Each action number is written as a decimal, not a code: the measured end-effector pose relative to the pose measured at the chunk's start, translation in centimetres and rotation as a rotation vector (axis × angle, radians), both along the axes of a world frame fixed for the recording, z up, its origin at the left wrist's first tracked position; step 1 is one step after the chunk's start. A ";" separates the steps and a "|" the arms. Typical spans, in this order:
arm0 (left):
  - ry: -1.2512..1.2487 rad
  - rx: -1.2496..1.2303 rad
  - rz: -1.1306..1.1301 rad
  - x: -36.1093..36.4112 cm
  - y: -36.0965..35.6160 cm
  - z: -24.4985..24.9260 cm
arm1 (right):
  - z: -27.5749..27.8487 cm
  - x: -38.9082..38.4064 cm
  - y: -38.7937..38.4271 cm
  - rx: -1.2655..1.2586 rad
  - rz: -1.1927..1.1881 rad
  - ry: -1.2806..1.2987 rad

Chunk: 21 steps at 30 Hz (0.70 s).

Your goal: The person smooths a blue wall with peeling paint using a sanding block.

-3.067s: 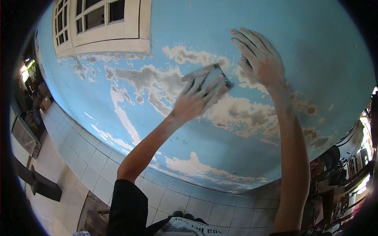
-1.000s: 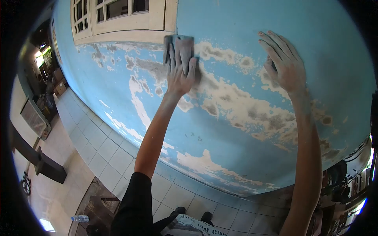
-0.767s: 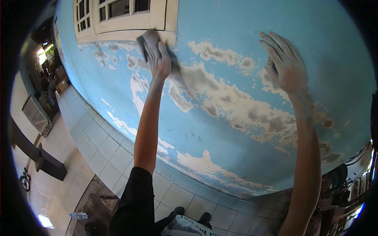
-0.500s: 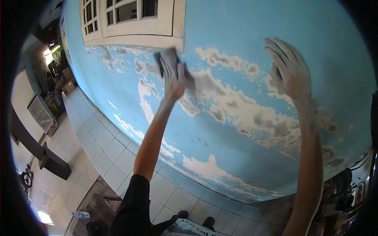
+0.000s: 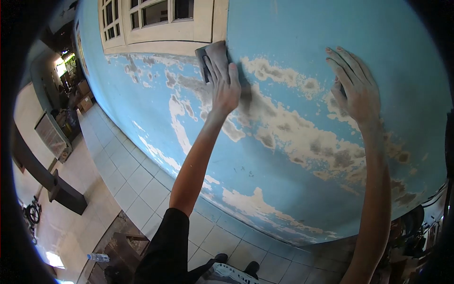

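My left hand (image 5: 224, 92) presses a folded sheet of grey sandpaper (image 5: 215, 50) against the light blue wall (image 5: 288, 28), close under the lower right corner of the window frame (image 5: 161, 46). The fingers lie over the sandpaper and its upper end sticks out past them. Further right, my right hand (image 5: 359, 94) rests on the wall with its fingers stretched out and nothing visible in it. Both hands look dusty. Between and below them, patches of worn paint (image 5: 283, 125) show white and grey.
A tiled ledge (image 5: 137, 182) runs along the foot of the wall, with my feet (image 5: 252, 269) on the tiles. At lower left are a plastic bottle (image 5: 98, 257), a wooden bench (image 5: 120, 251) and a dark post (image 5: 68, 194). Assorted clutter (image 5: 416, 236) stands at lower right.
My left hand has slid the sandpaper to the right and slightly up the wall, nearer the window frame's corner. My right hand stays on the wall; the whole view has shifted slightly.
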<state>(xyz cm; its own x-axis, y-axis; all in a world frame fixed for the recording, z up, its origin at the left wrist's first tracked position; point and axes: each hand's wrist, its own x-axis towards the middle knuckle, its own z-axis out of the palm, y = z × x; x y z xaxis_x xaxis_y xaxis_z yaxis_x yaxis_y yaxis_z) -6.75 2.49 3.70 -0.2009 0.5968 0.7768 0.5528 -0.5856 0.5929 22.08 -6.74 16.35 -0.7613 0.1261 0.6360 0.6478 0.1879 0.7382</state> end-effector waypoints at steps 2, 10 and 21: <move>0.178 0.113 -0.046 2.2 -1.6 -2.7 | -0.1 -0.2 0.0 0.009 0.008 0.004; 0.072 0.029 -0.106 1.0 -0.1 -1.7 | 0.0 -0.1 0.2 0.009 0.014 -0.001; 0.153 0.278 -0.017 4.7 -1.2 -2.2 | -0.3 0.0 -0.1 0.023 0.014 -0.007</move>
<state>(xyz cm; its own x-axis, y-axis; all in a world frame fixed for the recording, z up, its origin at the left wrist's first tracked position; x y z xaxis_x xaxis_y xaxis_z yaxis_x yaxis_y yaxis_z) -2.00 1.31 1.53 -0.0607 0.3592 0.9313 0.6124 -0.7233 0.3189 22.06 -6.84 16.03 -0.7673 0.1007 0.6333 0.6400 0.1802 0.7469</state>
